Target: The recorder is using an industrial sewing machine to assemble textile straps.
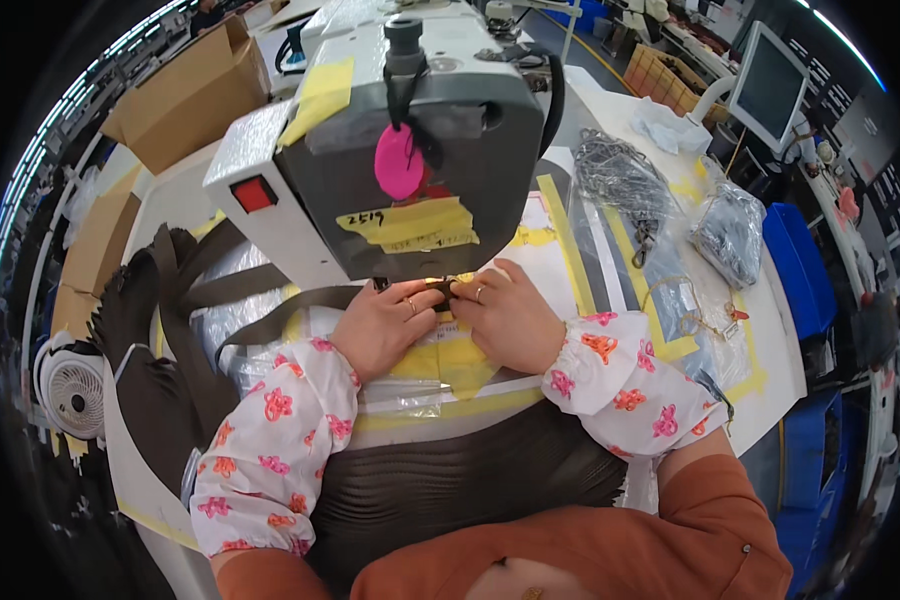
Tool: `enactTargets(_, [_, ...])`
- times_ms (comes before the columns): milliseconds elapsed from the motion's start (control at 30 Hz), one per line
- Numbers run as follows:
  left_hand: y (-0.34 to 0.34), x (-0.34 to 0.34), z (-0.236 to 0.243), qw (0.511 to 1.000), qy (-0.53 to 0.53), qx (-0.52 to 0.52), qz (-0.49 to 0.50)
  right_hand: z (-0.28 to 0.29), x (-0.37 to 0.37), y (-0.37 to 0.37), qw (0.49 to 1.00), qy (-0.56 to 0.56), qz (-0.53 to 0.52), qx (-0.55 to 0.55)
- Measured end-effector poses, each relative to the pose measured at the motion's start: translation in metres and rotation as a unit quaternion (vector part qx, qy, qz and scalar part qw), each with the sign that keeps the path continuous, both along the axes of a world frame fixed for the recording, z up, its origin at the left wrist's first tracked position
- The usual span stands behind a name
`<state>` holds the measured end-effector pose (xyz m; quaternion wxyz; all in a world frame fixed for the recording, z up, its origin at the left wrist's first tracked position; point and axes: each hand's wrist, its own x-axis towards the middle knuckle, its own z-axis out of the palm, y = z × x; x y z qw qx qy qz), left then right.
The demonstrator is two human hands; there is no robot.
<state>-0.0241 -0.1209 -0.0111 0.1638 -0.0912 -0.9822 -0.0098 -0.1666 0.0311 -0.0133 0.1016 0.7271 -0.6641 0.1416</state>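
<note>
At the needle area of a sewing machine (425, 150), my left hand (385, 325) and my right hand (498, 320) meet with their fingertips on a dark olive strap (325, 297). Both hands have bent, closed fingers gripping the strap's end just below the machine head, where the needle is largely hidden. The strap trails leftward over the taped bed (425, 370) into a hanging bundle of similar straps (150, 330). A stack of dark strap pieces (450, 470) lies along the front edge between my forearms, which wear floral sleeve covers.
Cardboard boxes (185, 105) and a white fan (70, 395) are at the left. On the table's right are bagged metal chains (625, 180) and another plastic bag (725, 235), with a monitor (770, 80) behind and blue bins (800, 275) beside. A person (207, 15) is in the far background.
</note>
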Motion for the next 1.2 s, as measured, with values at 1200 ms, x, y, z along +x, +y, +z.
enactTargets(1200, [-0.028,0.001,-0.018,0.980,0.116,0.054,0.150,-0.005,-0.012,-0.020,0.994,0.001,-0.100,0.037])
